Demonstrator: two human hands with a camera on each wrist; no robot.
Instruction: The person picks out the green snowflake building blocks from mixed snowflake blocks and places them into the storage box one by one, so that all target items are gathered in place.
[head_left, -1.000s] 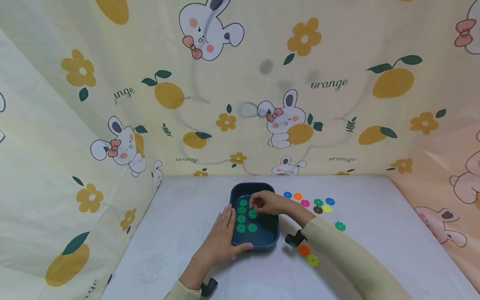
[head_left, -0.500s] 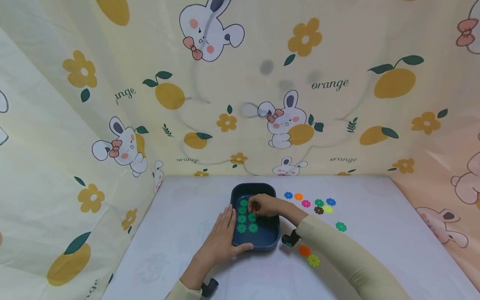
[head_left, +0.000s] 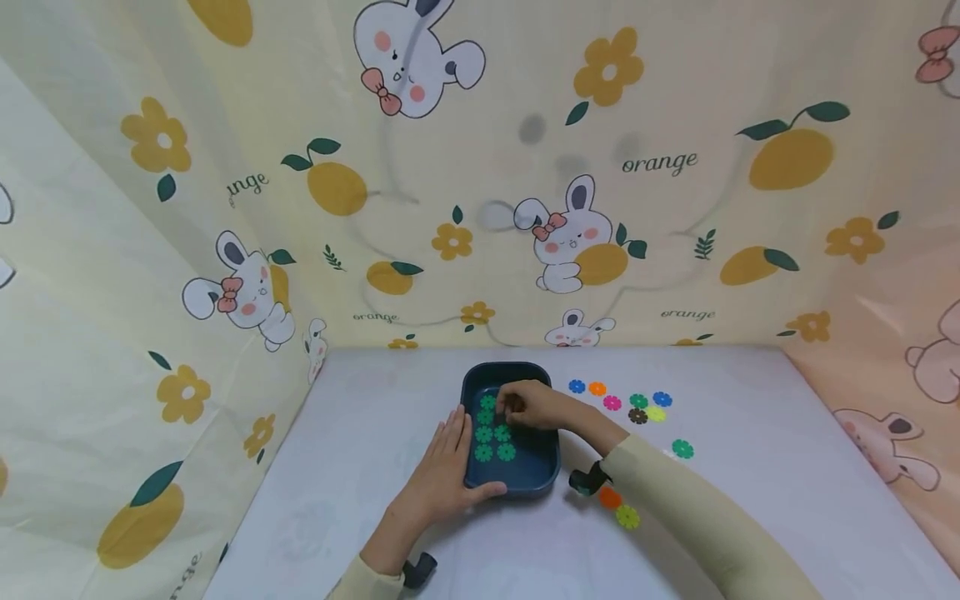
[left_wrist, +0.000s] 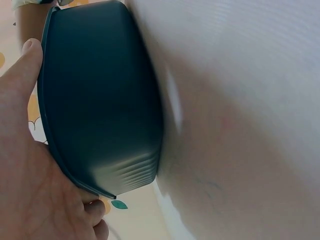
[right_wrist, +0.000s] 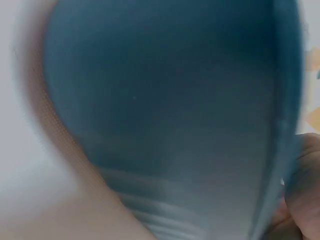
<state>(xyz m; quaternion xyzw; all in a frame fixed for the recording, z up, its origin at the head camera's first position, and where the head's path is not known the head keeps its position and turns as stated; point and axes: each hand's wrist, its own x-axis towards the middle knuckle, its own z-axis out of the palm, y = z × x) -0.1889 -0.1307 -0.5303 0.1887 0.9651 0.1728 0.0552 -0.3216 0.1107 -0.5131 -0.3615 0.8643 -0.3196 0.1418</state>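
A dark blue rectangular plastic box (head_left: 532, 477) stands on the white table. Green flower-shaped discs (head_left: 483, 434) lie inside it in two columns, toward its left side. My left hand (head_left: 438, 475) rests against the box's left side and near corner, fingers straight and thumb along the front rim. Over the right rim reaches my right hand (head_left: 536, 406), its fingers bent low above the upper end of the shorter green column. Whether a disc is between those fingertips is hidden. In the right wrist view, the box wall (right_wrist: 175, 100) covers most of the hand.
To the right of the box lie loose discs: blue (head_left: 577, 387), pink (head_left: 612, 402), brown (head_left: 637, 415), and several others. One green disc (head_left: 682, 448) sits farther right. An orange disc (head_left: 610, 497) and a yellow disc (head_left: 627, 517) lie under the right forearm's side. A printed curtain (head_left: 450, 167) surrounds the table.
My right hand dipped toward the upper disc of the right green column, and that disc shifted slightly nearer; the hand has since lifted a little. My left hand stays on the box.
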